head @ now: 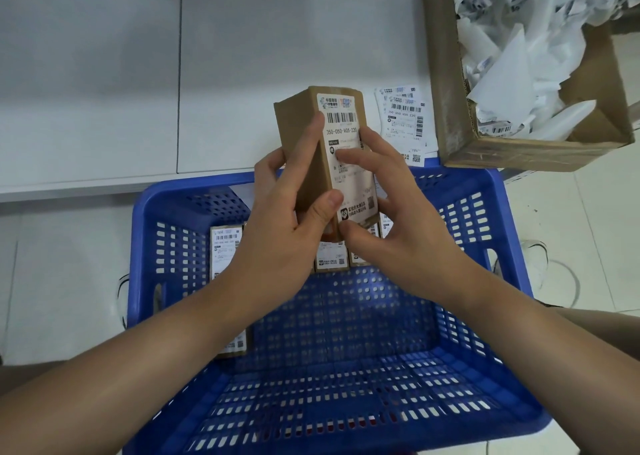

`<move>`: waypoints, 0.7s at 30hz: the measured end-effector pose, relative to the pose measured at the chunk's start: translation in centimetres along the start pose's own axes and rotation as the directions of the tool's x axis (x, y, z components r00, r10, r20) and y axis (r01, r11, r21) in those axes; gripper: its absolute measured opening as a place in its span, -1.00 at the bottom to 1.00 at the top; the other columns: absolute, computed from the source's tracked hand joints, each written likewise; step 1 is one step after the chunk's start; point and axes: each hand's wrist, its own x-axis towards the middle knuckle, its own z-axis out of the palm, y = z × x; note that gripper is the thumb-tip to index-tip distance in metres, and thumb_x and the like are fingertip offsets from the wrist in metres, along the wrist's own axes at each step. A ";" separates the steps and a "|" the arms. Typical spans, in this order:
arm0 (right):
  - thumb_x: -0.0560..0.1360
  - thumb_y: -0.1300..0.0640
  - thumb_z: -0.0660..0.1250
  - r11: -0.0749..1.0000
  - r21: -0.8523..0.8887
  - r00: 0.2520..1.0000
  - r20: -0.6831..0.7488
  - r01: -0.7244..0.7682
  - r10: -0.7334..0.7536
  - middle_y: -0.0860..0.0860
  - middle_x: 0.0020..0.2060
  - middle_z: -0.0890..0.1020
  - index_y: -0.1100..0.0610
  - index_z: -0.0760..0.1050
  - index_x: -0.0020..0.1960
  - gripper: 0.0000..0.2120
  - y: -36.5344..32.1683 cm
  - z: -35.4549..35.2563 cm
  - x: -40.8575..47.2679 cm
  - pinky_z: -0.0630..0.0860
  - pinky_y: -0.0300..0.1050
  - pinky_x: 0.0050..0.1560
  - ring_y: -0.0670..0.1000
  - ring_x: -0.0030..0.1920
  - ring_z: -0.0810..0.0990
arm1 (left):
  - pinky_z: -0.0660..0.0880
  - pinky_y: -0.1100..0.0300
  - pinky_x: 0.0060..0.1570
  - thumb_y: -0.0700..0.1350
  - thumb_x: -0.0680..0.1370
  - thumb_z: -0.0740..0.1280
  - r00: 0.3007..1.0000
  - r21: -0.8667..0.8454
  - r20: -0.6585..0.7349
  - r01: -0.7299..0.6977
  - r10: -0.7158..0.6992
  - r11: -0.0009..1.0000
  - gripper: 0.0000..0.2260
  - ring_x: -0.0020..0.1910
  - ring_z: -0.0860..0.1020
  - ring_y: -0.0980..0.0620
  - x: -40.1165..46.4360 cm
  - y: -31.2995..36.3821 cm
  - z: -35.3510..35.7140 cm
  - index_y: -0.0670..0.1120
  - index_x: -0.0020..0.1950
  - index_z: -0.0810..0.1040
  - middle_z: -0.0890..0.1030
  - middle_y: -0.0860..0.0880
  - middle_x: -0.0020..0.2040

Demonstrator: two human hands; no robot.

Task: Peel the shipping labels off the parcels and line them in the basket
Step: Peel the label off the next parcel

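Note:
A small brown cardboard parcel [301, 149] is held upright above the blue perforated basket [346, 368]. A white shipping label [346, 135] covers its front face. My left hand [287, 222] grips the parcel from the left, thumb on the label's lower edge. My right hand [388, 208] holds the parcel's right side, with the index finger pressing the label's middle and the thumb under the bottom corner. More labelled parcels [225, 250] lie in the basket's far part, partly hidden by my hands.
A stack of white labels [403, 118] lies on the white table [242, 56] beyond the basket. A large open cardboard box [446, 83] full of crumpled white backing paper stands at the right. Pale floor tiles surround the basket.

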 end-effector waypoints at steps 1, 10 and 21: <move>0.48 0.25 0.39 1.000 0.006 1.000 0.000 -0.005 0.005 -0.13 0.60 0.09 -0.11 0.32 0.47 -0.36 0.0 0.1 0.0 0.43 0.10 0.43 -0.18 0.60 0.05 | 0.64 0.10 0.17 -0.14 0.69 0.28 1.000 -0.001 0.000 0.002 -0.002 1.000 -0.33 0.48 0.43 -0.02 0.0 -0.1 0.1 0.59 0.45 0.08 0.23 0.13 0.48; 0.40 0.34 0.45 0.999 -0.036 0.999 -0.047 0.013 -0.015 -0.08 0.58 0.12 -0.08 0.33 0.44 -0.29 0.0 0.5 -0.1 0.49 -0.05 0.38 -0.11 0.58 0.13 | 0.62 0.09 0.23 -0.17 0.68 0.29 1.000 0.031 0.005 -0.010 0.010 0.999 -0.29 0.50 0.39 0.03 -0.2 -0.1 0.3 0.58 0.48 0.08 0.20 0.20 0.49; 0.45 0.27 0.49 0.993 -0.095 0.997 0.016 0.074 -0.073 -0.08 0.60 0.14 -0.02 0.37 0.50 -0.32 0.3 -0.8 0.3 0.53 -0.10 0.33 -0.10 0.59 0.14 | 0.66 0.06 0.14 -0.17 0.68 0.29 1.000 -0.038 0.017 -0.009 0.010 0.999 -0.31 0.47 0.45 -0.02 0.3 0.0 -0.4 0.56 0.48 0.10 0.24 0.13 0.48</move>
